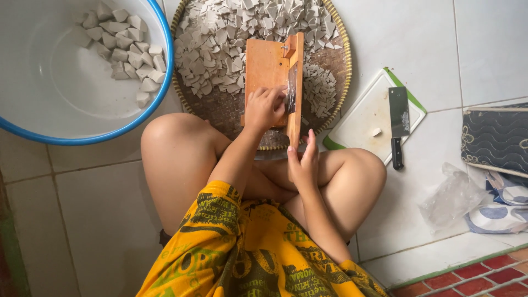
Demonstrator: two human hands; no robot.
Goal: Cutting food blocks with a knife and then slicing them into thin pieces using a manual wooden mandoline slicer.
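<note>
— Wooden slicer board [268,66], where & which way?
— Lying on woven round tray [344,66], long axis running away from the body, near end at the tray's near rim, far end toward tray's middle. Blade [292,88] set along its right side rail, same axis.
— Left hand [264,106]?
— On the board's near half, fingers curled down, pressing on smth pale against the blade; the piece itself mostly hidden, can't tell shape.
— Right hand [303,164]?
— Clasped narrow round the board's near right end, fingers upright along the rail, steadying.
— Around it?
— Thin grey-white slices [220,38] heaped on tray, left & beyond board; smaller pile right of blade. Blue-rimmed basin [157,93] far left w/ grey chunks [129,49]. Right: white cutting board [363,118] w/ cleaver [398,124], handle toward body. Clear plastic bag [451,198] on tile floor, well apart.
</note>
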